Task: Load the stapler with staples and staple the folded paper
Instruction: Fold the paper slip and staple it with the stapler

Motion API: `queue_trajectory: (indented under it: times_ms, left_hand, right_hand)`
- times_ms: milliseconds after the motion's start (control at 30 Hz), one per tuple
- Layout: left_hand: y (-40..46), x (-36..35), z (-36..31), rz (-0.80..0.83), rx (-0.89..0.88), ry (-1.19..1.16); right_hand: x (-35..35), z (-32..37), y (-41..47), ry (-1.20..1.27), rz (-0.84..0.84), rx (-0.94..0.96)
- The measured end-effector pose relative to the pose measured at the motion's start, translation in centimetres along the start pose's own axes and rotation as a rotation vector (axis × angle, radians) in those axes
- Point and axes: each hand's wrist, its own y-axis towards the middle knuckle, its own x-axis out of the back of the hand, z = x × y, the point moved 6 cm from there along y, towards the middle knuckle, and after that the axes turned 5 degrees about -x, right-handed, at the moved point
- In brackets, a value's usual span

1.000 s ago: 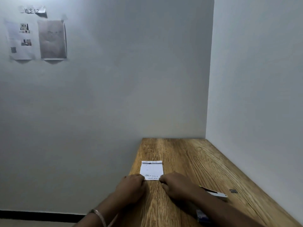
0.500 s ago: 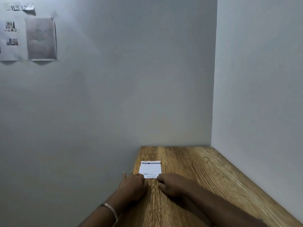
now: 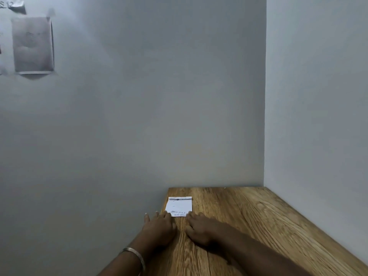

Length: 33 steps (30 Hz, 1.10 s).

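Both hands lie flat, fingers straight: our left hand (image 3: 159, 226) and right hand (image 3: 199, 228) press the paper (image 3: 179, 206) on the table (image 3: 249, 226); no stapler in view, so stapling seems undone.

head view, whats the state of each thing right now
white folded paper: flat on the wooden table, folded, printed side up
left hand: fingers straight, touching the paper's near left corner
right hand: palm down at the paper's near right corner
grey sheet on wall: taped up

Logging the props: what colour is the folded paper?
White with dark print, the folded paper shows best in the head view.
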Motion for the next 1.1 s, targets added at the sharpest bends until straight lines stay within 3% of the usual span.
queue_trajectory:
  times_ms: [767, 1100]
  left_hand:
    - [1.4, -1.3, 0.6, -0.069, 0.026, -0.110]
    - [-2.3, -0.9, -0.6, -0.115, 0.022, -0.095]
  right_hand:
    - [-0.7, -0.6, 1.6, -0.009, -0.020, -0.008]
    - [-0.8, -1.2, -2.9, 0.022, 0.009, -0.045]
